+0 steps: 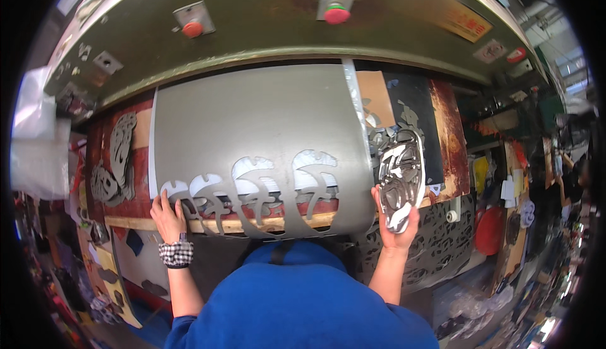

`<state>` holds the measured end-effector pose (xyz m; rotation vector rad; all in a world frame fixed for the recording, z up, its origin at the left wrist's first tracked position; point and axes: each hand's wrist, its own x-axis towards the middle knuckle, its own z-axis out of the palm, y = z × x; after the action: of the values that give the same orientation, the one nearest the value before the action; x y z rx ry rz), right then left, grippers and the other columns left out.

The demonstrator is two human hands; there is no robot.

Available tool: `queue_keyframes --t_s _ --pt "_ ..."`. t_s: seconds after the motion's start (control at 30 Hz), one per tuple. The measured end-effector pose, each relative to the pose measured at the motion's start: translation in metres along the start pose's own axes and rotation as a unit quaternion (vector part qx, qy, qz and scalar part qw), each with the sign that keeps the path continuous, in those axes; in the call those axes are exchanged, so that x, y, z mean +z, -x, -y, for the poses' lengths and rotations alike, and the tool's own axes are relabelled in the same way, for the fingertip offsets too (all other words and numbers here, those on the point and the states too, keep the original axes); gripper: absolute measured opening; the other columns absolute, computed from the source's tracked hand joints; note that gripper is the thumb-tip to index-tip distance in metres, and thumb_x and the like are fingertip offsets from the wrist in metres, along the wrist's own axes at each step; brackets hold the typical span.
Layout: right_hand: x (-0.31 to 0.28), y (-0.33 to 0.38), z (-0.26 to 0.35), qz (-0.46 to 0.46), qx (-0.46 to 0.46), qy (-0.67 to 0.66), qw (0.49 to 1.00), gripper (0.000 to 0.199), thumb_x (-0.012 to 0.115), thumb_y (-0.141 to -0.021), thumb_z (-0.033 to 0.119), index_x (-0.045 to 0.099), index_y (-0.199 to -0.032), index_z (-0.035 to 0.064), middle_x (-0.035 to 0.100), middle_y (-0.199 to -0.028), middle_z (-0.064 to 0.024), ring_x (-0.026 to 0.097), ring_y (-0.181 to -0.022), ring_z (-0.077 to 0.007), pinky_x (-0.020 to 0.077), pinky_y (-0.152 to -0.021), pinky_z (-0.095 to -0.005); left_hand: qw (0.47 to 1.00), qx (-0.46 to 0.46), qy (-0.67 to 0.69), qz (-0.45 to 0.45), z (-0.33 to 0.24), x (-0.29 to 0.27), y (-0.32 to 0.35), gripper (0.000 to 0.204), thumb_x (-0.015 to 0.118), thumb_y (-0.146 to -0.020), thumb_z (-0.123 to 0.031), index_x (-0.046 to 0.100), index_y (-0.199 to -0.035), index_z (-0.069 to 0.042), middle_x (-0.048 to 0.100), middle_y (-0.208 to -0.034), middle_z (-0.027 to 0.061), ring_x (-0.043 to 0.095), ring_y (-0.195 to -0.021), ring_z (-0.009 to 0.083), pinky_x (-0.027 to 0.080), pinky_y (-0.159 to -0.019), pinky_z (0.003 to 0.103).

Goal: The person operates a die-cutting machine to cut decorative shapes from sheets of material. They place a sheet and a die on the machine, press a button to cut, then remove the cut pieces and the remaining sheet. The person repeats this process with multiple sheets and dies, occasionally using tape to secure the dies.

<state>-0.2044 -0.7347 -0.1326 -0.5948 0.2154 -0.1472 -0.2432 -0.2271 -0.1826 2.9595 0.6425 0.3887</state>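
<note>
A large grey sheet lies over a red cutting board and curls down at the near edge. Several curved shapes are cut out along its near side, with a white layer and the red board showing through. At the sheet's near left corner is my left hand, its fingers closed around the edge beside a cut-out. To the right of the sheet, my right hand grips the near end of a sole-shaped metal cutting die, which has curved blades inside its outline. Fingers behind the die are partly hidden.
A green press beam with red buttons spans the far side. Stacked grey cut pieces lie at left. Scraps and a brown board are at right, above a hanging perforated grey sheet. A wooden edge runs along the front.
</note>
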Motion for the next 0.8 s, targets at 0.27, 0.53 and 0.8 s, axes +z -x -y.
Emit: queue_keyframes --t_s 0.27,0.53,0.8 --pt "0.065 0.005 -0.046 0.042 -0.003 0.012 0.999 0.081 0.068 -0.083 0.023 0.024 -0.147 -0.0024 0.037 -0.144 -0.0249 0.038 -0.132 -0.0457 0.0258 -0.115 -0.0595 0.992 -0.05 0.118 0.004 0.019 -0.004 -0.013 0.048 0.068 -0.086 -0.015 0.052 -0.13 -0.004 0.055 -0.117 0.0256 0.055 -0.105 0.0398 0.045 -0.09 0.046" --pt "0.136 0.02 -0.111 0.148 0.156 0.059 0.975 0.101 0.074 -0.075 0.044 0.021 -0.148 -0.0024 0.035 -0.141 -0.0314 0.036 -0.13 -0.0513 0.0287 -0.114 -0.0574 0.989 -0.112 0.084 0.057 0.025 -0.009 -0.051 0.02 0.058 -0.093 -0.024 0.061 -0.107 -0.009 0.066 -0.074 0.0208 0.065 -0.071 0.0407 0.048 -0.061 0.051" --pt "0.184 0.024 -0.198 0.203 0.267 0.087 0.938 0.091 0.072 -0.078 0.042 0.028 -0.146 0.0 0.043 -0.14 -0.0231 0.043 -0.13 -0.0412 0.0296 -0.113 -0.0574 0.873 0.146 0.466 -0.018 -0.067 -0.076 -0.078 0.024 0.075 -0.079 -0.017 0.063 -0.094 -0.002 0.063 -0.081 0.0111 0.062 -0.067 0.0222 0.05 -0.06 0.033"
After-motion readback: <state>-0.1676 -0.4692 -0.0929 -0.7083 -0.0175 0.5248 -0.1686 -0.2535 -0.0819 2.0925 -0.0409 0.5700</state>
